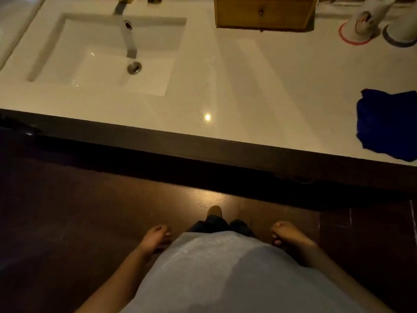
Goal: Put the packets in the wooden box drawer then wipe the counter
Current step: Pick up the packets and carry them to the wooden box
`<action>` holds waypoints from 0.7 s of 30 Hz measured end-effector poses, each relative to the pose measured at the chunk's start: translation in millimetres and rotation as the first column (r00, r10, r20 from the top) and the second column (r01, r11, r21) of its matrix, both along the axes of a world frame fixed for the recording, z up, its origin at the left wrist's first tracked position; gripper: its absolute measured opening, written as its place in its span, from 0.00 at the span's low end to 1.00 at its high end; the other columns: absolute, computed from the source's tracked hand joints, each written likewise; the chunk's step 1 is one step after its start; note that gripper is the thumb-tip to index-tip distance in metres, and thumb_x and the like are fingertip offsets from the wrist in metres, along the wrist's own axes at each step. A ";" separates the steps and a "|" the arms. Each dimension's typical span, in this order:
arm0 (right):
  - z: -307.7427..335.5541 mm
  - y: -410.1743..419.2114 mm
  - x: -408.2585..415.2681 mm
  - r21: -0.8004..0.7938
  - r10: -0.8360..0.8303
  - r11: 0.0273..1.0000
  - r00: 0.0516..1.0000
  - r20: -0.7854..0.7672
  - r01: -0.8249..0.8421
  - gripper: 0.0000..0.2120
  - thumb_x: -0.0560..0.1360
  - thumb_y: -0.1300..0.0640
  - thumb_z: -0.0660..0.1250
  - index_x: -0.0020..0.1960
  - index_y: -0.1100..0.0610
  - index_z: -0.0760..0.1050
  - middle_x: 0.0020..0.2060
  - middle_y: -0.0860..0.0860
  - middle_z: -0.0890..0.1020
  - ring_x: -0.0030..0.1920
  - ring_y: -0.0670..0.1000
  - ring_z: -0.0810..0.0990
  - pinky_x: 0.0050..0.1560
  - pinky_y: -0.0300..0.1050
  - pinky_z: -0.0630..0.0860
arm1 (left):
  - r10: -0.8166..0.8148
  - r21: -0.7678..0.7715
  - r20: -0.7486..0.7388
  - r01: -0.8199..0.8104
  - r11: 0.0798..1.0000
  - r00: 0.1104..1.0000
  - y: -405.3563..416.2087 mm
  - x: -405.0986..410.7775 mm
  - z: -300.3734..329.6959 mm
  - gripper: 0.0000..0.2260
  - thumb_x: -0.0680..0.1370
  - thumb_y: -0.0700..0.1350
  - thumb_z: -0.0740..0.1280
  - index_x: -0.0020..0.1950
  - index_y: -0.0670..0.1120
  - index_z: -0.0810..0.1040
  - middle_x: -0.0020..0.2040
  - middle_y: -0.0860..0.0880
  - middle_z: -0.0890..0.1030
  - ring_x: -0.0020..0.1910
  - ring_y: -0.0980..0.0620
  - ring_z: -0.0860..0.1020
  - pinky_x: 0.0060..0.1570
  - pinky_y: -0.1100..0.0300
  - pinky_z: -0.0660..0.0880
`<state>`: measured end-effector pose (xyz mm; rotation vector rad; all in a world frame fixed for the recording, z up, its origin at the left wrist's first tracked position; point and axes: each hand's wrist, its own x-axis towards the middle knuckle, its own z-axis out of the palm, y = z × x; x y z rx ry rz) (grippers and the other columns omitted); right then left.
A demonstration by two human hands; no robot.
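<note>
From the head view I see my left hand [157, 236] at 7 o'clock and right hand [284, 232] at 5 o'clock, both loosely curled, holding nothing, beside my shirt. The wooden box [264, 12], drawer closed, sits at 12 o'clock on the desk [237, 86]; a blue cloth [387, 123] lies at 3 o'clock.

A bathroom, dimly lit. A white counter [237, 91] holds a sunken rectangular sink [101, 71] at ten o'clock. A metal faucet [129, 37] arches over it.
</note>
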<state>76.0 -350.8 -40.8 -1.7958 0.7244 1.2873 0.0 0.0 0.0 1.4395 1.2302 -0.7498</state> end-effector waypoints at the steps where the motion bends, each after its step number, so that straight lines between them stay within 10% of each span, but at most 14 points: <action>1: 0.5 0.3 1.2 -0.009 0.053 0.999 0.999 0.006 -0.053 0.10 0.78 0.59 0.56 0.38 0.55 0.66 0.33 0.54 0.70 0.30 0.50 0.69 0.30 0.39 0.64 | 0.009 0.011 0.009 -0.009 1.000 1.000 -0.1 -4.4 1.8 0.07 0.80 0.44 0.58 0.47 0.45 0.73 0.46 0.44 0.77 0.47 0.44 0.76 0.56 0.49 0.71; 10: 8.2 48.3 32.5 -0.033 0.390 0.921 0.921 0.003 -0.389 0.14 0.78 0.61 0.55 0.33 0.55 0.65 0.29 0.53 0.70 0.29 0.51 0.69 0.31 0.39 0.63 | 0.193 0.066 0.031 -0.195 0.979 0.981 -11.6 -74.8 22.2 0.08 0.81 0.44 0.56 0.57 0.44 0.71 0.54 0.44 0.75 0.55 0.46 0.73 0.53 0.54 0.69; 21: 13.9 133.6 19.3 -0.023 0.636 0.770 0.763 0.119 -0.638 0.09 0.80 0.58 0.55 0.44 0.61 0.68 0.39 0.58 0.73 0.38 0.54 0.72 0.33 0.42 0.67 | 0.575 0.091 0.041 -0.576 0.812 0.817 8.5 -186.5 -3.8 0.06 0.80 0.40 0.59 0.50 0.42 0.75 0.44 0.41 0.78 0.42 0.44 0.76 0.42 0.55 0.72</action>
